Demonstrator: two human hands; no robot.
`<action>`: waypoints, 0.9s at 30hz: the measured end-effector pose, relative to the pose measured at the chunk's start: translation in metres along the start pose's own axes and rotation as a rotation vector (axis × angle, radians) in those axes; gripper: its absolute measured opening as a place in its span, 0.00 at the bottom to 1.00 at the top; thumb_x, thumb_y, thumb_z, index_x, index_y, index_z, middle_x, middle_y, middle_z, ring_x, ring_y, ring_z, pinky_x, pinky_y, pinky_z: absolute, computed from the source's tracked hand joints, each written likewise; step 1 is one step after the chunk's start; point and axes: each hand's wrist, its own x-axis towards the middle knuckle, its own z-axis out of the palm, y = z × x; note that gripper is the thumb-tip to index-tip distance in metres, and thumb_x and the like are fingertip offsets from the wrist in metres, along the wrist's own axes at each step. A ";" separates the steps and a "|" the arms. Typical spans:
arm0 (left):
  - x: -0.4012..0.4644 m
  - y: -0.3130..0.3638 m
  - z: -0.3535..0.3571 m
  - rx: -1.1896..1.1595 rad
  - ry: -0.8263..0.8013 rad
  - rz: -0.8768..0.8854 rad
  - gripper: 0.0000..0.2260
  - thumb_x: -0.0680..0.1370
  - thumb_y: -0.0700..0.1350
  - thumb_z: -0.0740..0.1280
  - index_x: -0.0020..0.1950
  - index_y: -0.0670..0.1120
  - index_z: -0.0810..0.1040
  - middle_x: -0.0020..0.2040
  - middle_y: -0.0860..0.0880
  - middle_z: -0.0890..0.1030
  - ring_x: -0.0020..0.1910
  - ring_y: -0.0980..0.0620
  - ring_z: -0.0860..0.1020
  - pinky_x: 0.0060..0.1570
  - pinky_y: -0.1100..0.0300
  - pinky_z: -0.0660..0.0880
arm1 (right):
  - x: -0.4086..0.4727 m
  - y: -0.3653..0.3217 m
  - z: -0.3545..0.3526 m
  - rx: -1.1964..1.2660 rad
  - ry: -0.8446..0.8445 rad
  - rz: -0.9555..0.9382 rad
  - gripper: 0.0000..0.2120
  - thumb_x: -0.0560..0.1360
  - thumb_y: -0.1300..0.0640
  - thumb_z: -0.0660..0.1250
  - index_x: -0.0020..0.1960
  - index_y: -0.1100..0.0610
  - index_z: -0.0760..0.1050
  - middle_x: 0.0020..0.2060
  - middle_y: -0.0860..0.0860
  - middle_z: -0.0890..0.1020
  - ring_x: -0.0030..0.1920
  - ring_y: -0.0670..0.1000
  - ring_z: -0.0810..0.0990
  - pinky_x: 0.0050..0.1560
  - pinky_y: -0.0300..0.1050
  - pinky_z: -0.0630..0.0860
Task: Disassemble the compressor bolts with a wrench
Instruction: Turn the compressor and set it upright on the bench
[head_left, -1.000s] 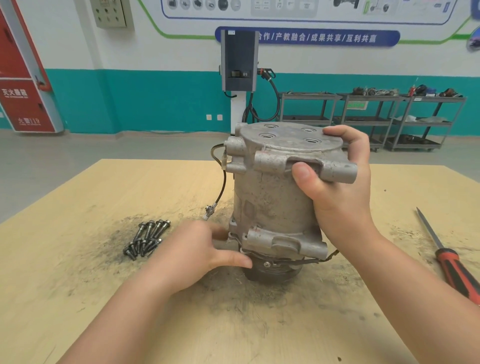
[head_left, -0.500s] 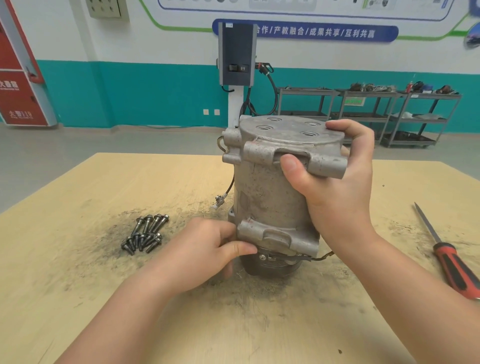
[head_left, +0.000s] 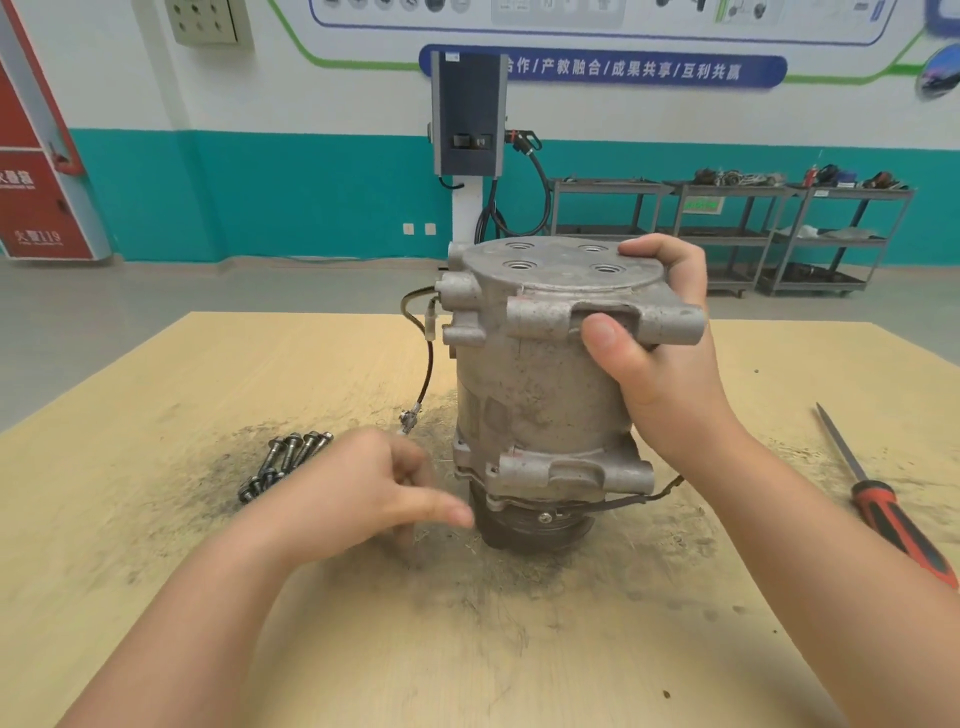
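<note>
Motion-blurred left hand (head_left: 363, 493) fingers; screwdriver (head_left: 883, 509) cropped.

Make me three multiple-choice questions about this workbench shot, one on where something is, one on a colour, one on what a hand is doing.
1. Where do the loose bolts lie?
A. On the table left of the compressor
B. On top of the compressor
C. On the shelves at the back

2. What colour is the screwdriver handle?
A. Blue and white
B. Red and black
C. Yellow

3. What is the right hand doing?
A. Resting flat on the table
B. Holding the screwdriver
C. Gripping the top of the compressor

Answers:
1. A: the bolts sit bunched on the wooden table, on the left hand side of the housing.
2. B: the handle at the right edge is red with black.
3. C: thumb in front and fingers over the top plate clasp the upper flange.
</note>
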 end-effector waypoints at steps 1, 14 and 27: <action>0.000 -0.003 -0.006 -0.009 0.043 -0.022 0.32 0.50 0.76 0.69 0.36 0.50 0.81 0.32 0.48 0.83 0.30 0.54 0.73 0.34 0.59 0.68 | 0.003 0.002 -0.004 0.032 -0.042 0.012 0.27 0.63 0.43 0.70 0.58 0.44 0.63 0.46 0.35 0.80 0.49 0.40 0.80 0.47 0.40 0.77; -0.004 0.020 0.029 0.252 0.176 0.075 0.21 0.70 0.68 0.67 0.31 0.50 0.74 0.28 0.63 0.76 0.27 0.63 0.72 0.30 0.69 0.67 | 0.014 0.013 -0.024 0.157 -0.238 0.131 0.29 0.66 0.41 0.71 0.63 0.46 0.64 0.53 0.40 0.80 0.58 0.47 0.78 0.56 0.50 0.77; -0.001 0.013 0.030 0.343 0.217 0.187 0.16 0.78 0.59 0.64 0.38 0.49 0.77 0.29 0.52 0.79 0.31 0.56 0.77 0.38 0.57 0.76 | 0.015 0.011 -0.012 0.184 -0.076 0.013 0.24 0.64 0.45 0.68 0.58 0.47 0.69 0.54 0.49 0.77 0.54 0.50 0.79 0.53 0.51 0.78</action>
